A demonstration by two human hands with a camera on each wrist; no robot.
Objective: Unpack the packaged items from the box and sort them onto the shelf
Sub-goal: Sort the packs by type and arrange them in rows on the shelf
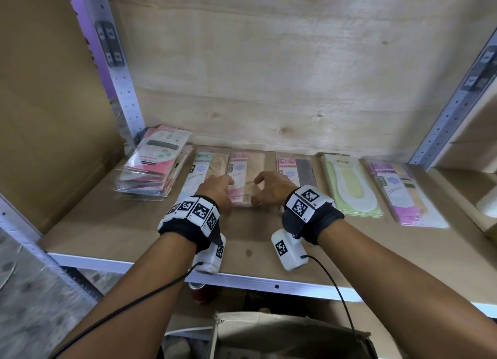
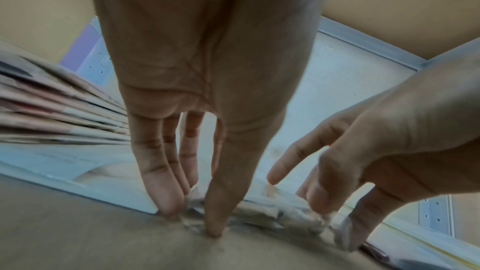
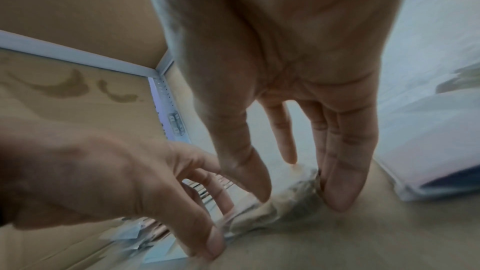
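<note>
A stack of clear packets with pink labels and beige contents [image 1: 243, 181] lies on the wooden shelf [image 1: 129, 232], in the middle of a row. My left hand [image 1: 215, 188] stands at the stack's near left corner. Its straight fingers [image 2: 166, 200] touch the stack's [image 2: 272, 210] side, with the thumb tip down on the shelf at the near edge. My right hand [image 1: 265, 188] stands at the near right corner. Its thumb and outer fingers [image 3: 340, 192] press the stack's [image 3: 285, 202] end, and the index finger is lifted. The open cardboard box [image 1: 282, 334] sits below the shelf.
A tall pile of pink packets [image 1: 153, 162] stands at the far left. A blue-labelled stack [image 1: 200, 170] lies close beside my left hand. Dark [image 1: 298, 170], green [image 1: 349, 186] and purple [image 1: 400, 192] stacks follow to the right. Metal uprights [image 1: 118, 71] flank the shelf.
</note>
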